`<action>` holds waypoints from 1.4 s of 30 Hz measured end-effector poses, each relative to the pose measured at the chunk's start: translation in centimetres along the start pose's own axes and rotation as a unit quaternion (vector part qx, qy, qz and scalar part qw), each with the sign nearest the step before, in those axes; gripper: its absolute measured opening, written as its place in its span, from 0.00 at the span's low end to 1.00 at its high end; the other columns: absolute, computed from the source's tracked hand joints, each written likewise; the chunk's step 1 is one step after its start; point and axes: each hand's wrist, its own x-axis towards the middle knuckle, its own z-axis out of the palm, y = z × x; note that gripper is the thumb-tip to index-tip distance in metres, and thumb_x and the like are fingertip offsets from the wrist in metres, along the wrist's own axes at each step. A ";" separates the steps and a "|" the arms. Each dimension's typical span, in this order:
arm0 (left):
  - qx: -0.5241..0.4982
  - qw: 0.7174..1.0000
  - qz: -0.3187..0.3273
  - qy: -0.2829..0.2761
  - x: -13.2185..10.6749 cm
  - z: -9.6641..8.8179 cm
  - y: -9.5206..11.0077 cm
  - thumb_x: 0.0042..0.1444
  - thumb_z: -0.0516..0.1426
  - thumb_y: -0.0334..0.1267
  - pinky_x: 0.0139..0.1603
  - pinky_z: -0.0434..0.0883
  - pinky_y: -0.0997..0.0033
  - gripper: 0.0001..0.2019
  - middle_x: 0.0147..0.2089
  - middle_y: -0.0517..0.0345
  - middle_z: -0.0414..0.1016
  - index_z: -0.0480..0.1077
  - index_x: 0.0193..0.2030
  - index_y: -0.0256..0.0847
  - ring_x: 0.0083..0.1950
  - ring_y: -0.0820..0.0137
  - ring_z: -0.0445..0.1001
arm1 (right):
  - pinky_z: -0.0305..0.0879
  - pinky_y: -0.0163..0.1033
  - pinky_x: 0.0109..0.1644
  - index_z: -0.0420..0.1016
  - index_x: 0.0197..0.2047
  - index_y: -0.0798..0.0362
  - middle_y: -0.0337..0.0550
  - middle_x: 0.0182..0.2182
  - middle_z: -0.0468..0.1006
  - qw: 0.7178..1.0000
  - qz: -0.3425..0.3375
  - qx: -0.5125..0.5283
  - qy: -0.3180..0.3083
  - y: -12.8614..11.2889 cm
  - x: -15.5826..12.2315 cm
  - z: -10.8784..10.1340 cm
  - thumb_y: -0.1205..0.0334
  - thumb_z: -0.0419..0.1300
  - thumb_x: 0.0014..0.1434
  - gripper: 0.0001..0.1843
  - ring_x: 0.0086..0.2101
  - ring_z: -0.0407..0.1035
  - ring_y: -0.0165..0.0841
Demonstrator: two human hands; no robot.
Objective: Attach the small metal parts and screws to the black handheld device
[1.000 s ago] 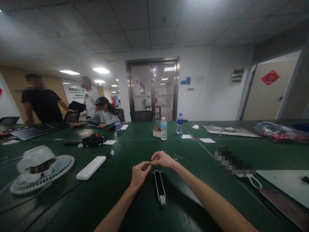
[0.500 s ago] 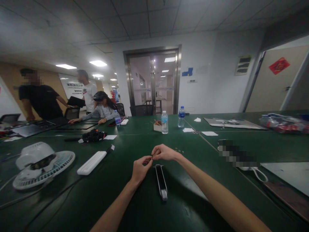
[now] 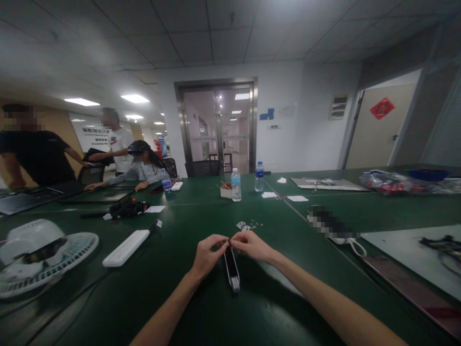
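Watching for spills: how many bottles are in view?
3: left bottle near a co-worker's hand; middle bottle beside the box; right bottle behind a paper. Others may be hidden.

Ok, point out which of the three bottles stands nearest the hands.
The middle bottle, white-capped, beside the small box; the left bottle and right bottle both stand farther back.

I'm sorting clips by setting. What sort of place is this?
Probably an office meeting room, judging by the large green table, the dark chair beyond it and the glass double doors.

Loose parts (image 3: 244, 226) lie behind the device (image 3: 232, 269).
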 end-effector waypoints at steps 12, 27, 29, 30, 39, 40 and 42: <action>-0.121 0.990 -0.067 -0.013 -0.3 0.3 0.8 0.52 0.58 0.37 0.47 0.74 0.66 0.11 0.41 0.54 0.78 0.75 0.41 0.38 0.42 0.67 0.76 | 0.60 0.33 0.34 0.73 0.34 0.54 0.39 0.28 0.73 0.983 -0.072 -0.032 0.166 -0.9 -1.6 1.9 0.57 0.60 0.54 0.09 0.30 0.65 0.28; -0.184 0.974 -0.126 -0.028 -0.5 0.5 0.6 0.50 0.59 0.39 0.47 0.74 0.64 0.13 0.41 0.51 0.79 0.75 0.41 0.35 0.42 0.64 0.77 | 0.61 0.33 0.32 0.75 0.31 0.55 0.40 0.25 0.74 0.976 -0.049 -0.017 0.212 -1.1 -1.8 2.7 0.58 0.60 0.51 0.09 0.27 0.65 0.29; -0.183 0.975 -0.124 -0.028 -0.5 0.6 0.5 0.51 0.59 0.39 0.47 0.74 0.65 0.13 0.40 0.52 0.79 0.75 0.41 0.35 0.42 0.65 0.77 | 0.62 0.33 0.32 0.75 0.30 0.55 0.40 0.25 0.74 0.977 -0.042 -0.003 0.210 -1.0 -1.7 2.7 0.59 0.60 0.51 0.08 0.27 0.66 0.29; -0.182 0.975 -0.122 -0.029 -0.6 0.7 0.4 0.51 0.59 0.39 0.47 0.74 0.65 0.12 0.40 0.52 0.79 0.75 0.41 0.36 0.42 0.65 0.77 | 0.62 0.33 0.33 0.75 0.30 0.56 0.40 0.25 0.74 0.977 -0.038 0.002 0.210 -0.9 -1.7 2.8 0.59 0.59 0.51 0.08 0.27 0.66 0.29; -0.159 0.978 -0.133 -0.007 -0.3 0.7 1.2 0.49 0.60 0.40 0.45 0.75 0.66 0.11 0.37 0.53 0.79 0.76 0.38 0.36 0.39 0.65 0.78 | 0.61 0.33 0.33 0.74 0.29 0.56 0.39 0.24 0.73 0.975 -0.021 0.021 0.218 -0.5 -1.4 3.2 0.58 0.58 0.51 0.09 0.27 0.65 0.28; -0.165 0.977 -0.135 -0.009 -0.3 0.6 1.2 0.49 0.60 0.40 0.44 0.75 0.66 0.12 0.38 0.53 0.79 0.76 0.38 0.36 0.39 0.65 0.78 | 0.61 0.33 0.33 0.74 0.29 0.56 0.39 0.24 0.73 0.976 -0.018 0.027 0.217 -0.4 -1.4 3.2 0.58 0.58 0.51 0.10 0.27 0.65 0.28; -0.175 0.975 -0.136 -0.013 -0.3 0.6 1.2 0.48 0.60 0.40 0.44 0.76 0.66 0.12 0.38 0.53 0.79 0.76 0.39 0.37 0.39 0.65 0.78 | 0.61 0.33 0.32 0.74 0.29 0.56 0.38 0.24 0.73 0.976 -0.009 0.047 0.213 -0.1 -1.3 3.2 0.57 0.59 0.51 0.10 0.27 0.64 0.28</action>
